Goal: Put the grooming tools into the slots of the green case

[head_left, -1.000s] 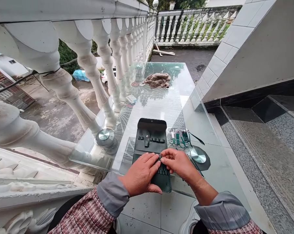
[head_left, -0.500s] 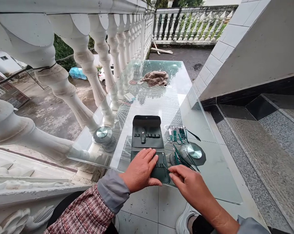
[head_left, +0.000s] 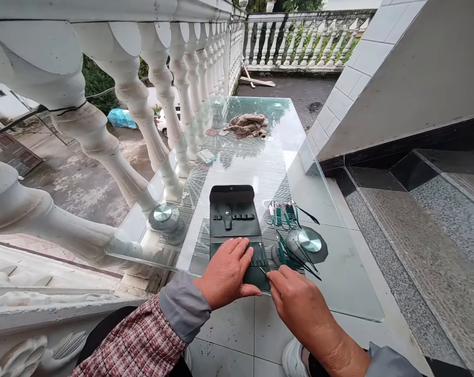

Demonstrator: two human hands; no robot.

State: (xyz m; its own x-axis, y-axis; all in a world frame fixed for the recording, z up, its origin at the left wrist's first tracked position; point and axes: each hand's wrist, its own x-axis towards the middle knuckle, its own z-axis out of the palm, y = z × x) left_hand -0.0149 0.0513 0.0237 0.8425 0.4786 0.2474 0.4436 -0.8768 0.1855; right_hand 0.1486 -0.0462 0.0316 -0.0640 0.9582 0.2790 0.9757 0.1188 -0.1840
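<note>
The left hand (head_left: 227, 272) lies palm down and flat, fingers spread loosely, on the near panel of an open dark green manicure tool case (head_left: 235, 230); it grips nothing, only presses on the case. Its forearm comes in from the lower left in a grey cuff over a plaid sleeve. The right hand (head_left: 299, 301) reaches in from the lower right, knuckles up, thumb and forefinger pinched on a thin metal tool (head_left: 262, 270) at the case's near right corner. The tool's free end points away and to the left, toward the case's row of elastic loops; its long axis runs diagonally, near right to far left.

The case lies unfolded on the glass bench (head_left: 256, 162), close to the near edge, its long axis running away from the person, flap at the far end.

Just right of the case, a cluster of green-handled manicure tools (head_left: 286, 214) lies on the glass, some fanned over a round metal fitting (head_left: 309, 242). Another metal fitting (head_left: 163, 213) sits left of the case. A crumpled brown cloth (head_left: 247, 125) lies at the far end, a white balustrade (head_left: 142, 104) along the left.
</note>
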